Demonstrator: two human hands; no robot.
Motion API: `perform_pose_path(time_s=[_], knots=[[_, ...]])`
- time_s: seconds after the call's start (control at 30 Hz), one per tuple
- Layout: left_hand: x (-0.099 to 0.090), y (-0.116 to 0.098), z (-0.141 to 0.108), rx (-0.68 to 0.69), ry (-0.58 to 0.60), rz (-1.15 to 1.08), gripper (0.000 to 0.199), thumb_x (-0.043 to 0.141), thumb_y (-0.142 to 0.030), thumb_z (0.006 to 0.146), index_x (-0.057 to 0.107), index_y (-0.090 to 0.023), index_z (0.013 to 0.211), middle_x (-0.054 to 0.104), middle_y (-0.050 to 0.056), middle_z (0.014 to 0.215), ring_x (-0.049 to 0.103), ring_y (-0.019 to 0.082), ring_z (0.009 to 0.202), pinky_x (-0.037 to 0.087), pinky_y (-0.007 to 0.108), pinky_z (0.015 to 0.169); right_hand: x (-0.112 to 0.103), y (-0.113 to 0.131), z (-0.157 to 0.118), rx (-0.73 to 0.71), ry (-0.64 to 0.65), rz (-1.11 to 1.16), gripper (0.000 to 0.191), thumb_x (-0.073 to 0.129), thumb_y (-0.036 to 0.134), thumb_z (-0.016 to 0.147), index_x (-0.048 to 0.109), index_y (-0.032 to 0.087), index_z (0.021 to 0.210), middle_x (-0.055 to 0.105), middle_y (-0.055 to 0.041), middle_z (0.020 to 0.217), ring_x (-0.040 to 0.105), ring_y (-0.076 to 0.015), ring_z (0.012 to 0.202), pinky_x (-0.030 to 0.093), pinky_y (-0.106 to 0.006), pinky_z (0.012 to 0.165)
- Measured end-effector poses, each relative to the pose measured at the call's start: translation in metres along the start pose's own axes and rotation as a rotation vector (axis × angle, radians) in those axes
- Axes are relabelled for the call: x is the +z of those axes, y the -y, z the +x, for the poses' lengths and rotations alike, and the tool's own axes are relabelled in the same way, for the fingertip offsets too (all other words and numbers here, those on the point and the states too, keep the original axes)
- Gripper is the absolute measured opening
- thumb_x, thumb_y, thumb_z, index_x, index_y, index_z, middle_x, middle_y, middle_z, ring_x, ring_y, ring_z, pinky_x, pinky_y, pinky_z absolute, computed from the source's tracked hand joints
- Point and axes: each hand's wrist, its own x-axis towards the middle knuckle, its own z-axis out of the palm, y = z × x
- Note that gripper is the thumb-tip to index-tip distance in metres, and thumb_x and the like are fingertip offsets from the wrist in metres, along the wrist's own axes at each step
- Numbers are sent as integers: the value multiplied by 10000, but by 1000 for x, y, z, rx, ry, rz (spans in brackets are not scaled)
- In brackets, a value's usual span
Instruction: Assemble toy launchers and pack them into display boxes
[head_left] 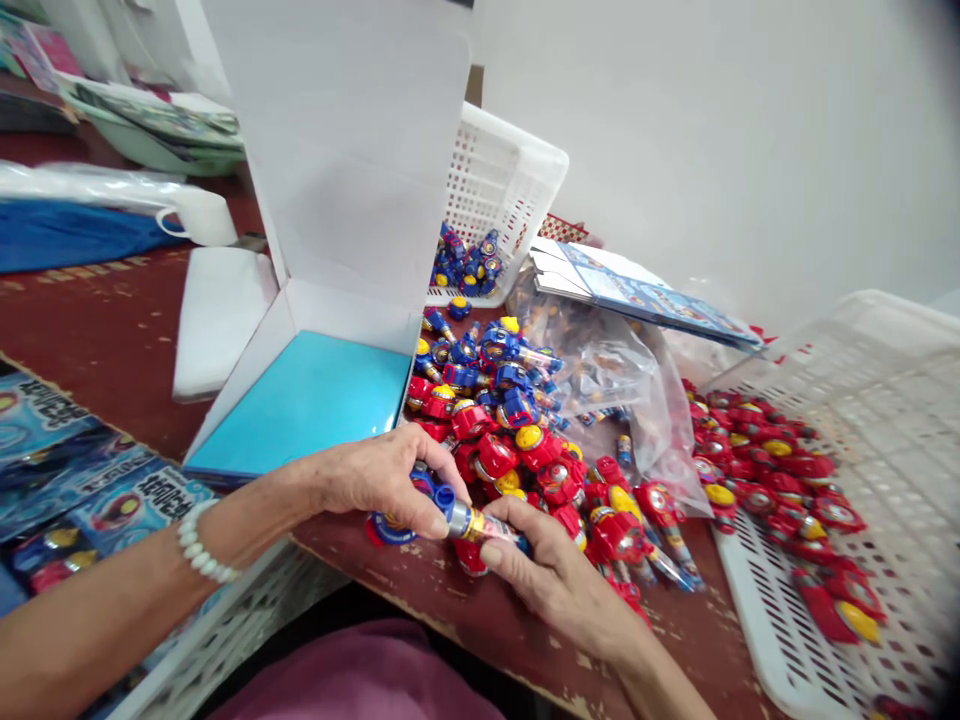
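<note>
My left hand (394, 485), with a pale bead bracelet on the wrist, is closed around the round body of a blue plastic toy (444, 498). My right hand (544, 570) pinches the printed, see-through tube (487, 527) that sticks out of this toy. Both hands are above the table's front edge, and the fingers hide part of the toy. Just beyond them lies a heap of red toys (559, 480) with yellow parts and similar tubes. Blue toys (502, 370) lie behind the red ones.
An open white box (337, 180) with bright blue sheets (315, 400) stands at left. White baskets (506, 160) (772, 600) hold blue and red toys. Plastic bags (600, 360) and printed cards (645, 290) lie behind the heap. A white mug (199, 217) and printed packs (135, 510) are left.
</note>
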Motion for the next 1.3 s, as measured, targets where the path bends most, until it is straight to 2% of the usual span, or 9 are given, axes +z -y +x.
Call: perform_pose_path(time_s=[0.1, 0.27, 0.53, 0.73, 0.87, 0.97, 1.03, 1.2, 1.3], knots=[[1, 3, 2, -31, 36, -15, 361, 757, -283, 569, 741, -183, 916, 639, -14, 686, 508, 103, 604, 384, 193, 545, 6, 0, -4, -91, -90, -213, 259, 475, 423, 931, 583, 198, 1001, 589, -24, 878, 514, -147, 784, 390, -257, 706], [4, 18, 9, -68, 58, -466, 365, 768, -254, 483, 739, -160, 834, 658, -7, 655, 527, 94, 552, 395, 180, 502, 8, -2, -3, -201, -172, -252, 237, 468, 398, 936, 582, 196, 984, 585, -15, 796, 515, -137, 696, 389, -242, 635], [2, 23, 15, -120, 62, -445, 331, 770, -210, 456, 737, -146, 779, 660, -2, 631, 541, 92, 550, 418, 170, 501, 11, -8, 6, -410, -250, -709, 294, 397, 351, 966, 578, 137, 1058, 608, -85, 824, 568, -183, 685, 404, -274, 581], [1, 34, 24, -210, 183, -564, 305, 711, -250, 456, 699, -135, 738, 617, 14, 550, 488, 120, 401, 374, 217, 367, 12, -10, 3, -555, -383, -1078, 328, 342, 330, 985, 553, 130, 1137, 623, -91, 818, 553, -194, 659, 368, -293, 564], [5, 28, 18, -161, 101, -412, 318, 730, -275, 482, 699, -136, 767, 618, -1, 587, 505, 108, 471, 399, 206, 440, 6, -8, 5, -351, -222, -683, 364, 378, 418, 969, 610, 140, 1000, 620, -62, 779, 555, -169, 662, 374, -268, 572], [9, 18, 12, 31, -6, -61, 325, 732, -278, 560, 724, -152, 859, 649, -3, 679, 543, 117, 593, 417, 201, 540, 0, -6, 10, -51, -15, -133, 376, 441, 491, 933, 609, 160, 872, 572, 10, 677, 501, -105, 572, 364, -217, 537], [9, 14, 11, 132, -58, 119, 317, 701, -272, 608, 732, -161, 903, 663, 3, 742, 556, 128, 637, 418, 209, 573, -4, -6, 11, 59, 40, 55, 373, 460, 514, 917, 595, 169, 884, 551, 30, 673, 463, -85, 543, 351, -202, 514], [3, 17, 13, 103, -37, 127, 361, 723, -320, 609, 732, -174, 939, 658, -1, 759, 543, 133, 654, 406, 214, 582, -7, -9, 2, -139, -164, -214, 307, 568, 403, 881, 523, 215, 1120, 580, -29, 997, 530, -146, 842, 406, -256, 743], [4, 18, 14, 116, -80, 100, 361, 727, -315, 597, 729, -156, 922, 647, 1, 741, 537, 135, 665, 406, 215, 599, -5, -13, 1, -125, -229, -244, 265, 452, 427, 933, 566, 189, 960, 553, -10, 791, 502, -134, 695, 388, -255, 648]])
